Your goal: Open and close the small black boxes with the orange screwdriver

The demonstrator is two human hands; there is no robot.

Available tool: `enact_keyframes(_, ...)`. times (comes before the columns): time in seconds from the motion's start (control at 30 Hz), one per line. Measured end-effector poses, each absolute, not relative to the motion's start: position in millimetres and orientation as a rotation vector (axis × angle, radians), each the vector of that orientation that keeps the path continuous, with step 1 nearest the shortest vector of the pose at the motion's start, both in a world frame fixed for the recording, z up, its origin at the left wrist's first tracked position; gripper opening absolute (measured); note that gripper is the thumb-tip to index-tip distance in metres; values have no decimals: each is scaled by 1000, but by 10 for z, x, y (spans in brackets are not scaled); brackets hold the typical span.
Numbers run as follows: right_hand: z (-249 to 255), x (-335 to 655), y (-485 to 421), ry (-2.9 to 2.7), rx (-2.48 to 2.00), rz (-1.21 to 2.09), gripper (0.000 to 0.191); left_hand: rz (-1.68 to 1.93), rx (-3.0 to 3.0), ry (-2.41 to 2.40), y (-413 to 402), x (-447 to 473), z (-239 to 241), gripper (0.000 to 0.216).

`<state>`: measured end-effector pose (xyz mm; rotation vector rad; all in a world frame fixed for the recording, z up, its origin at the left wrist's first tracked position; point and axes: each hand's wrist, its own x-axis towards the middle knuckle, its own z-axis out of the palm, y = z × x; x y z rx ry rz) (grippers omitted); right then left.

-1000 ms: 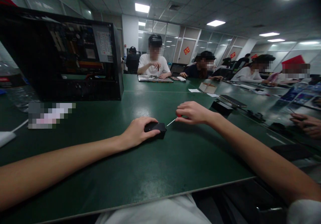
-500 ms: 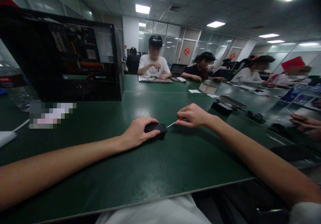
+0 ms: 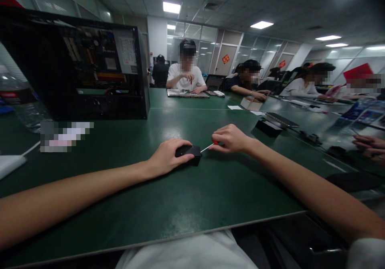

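My left hand (image 3: 170, 156) grips a small black box-shaped case (image 3: 194, 152) from its left end, thumb along the near side and fingers over the far side. The case rests on the green table (image 3: 168, 204). In my right hand (image 3: 231, 138) is a screwdriver (image 3: 207, 147) with a red handle, mostly covered by my fingers. Its thin metal shaft points left and down, and the tip meets the right end of the case. Whether the tip sits in a screw is too small to make out.
An open computer case (image 3: 144, 76) stands at the back left, beside a plastic bottle (image 3: 28, 106). A black box (image 3: 268, 127) and a dark flat device (image 3: 282, 119) lie to the right. Across the table, a person (image 3: 188, 74) works. Another person's hand (image 3: 371, 142) is at the far right.
The whole view has shifted slightly. Both hands keep their hold, and the screwdriver tip remains at the right end of the black case.
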<state>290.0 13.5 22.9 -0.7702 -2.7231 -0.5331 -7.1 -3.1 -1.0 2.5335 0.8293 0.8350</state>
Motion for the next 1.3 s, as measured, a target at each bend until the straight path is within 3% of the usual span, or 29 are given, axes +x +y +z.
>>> enact_keyframes(0.2, -7, 2784, 192, -2771, -793, -111, 47, 858, 2514, 828, -47, -62, -3, 38)
enact_keyframes(0.63, 3, 2743, 143, -2538, -699, -724, 31, 796, 2273, 927, -55, -109, 53, 45)
enact_keyframes(1.3, -90, 2677, 234, -2634, -585, -530, 35, 882, 2302, 909, -64, -77, 34, 43)
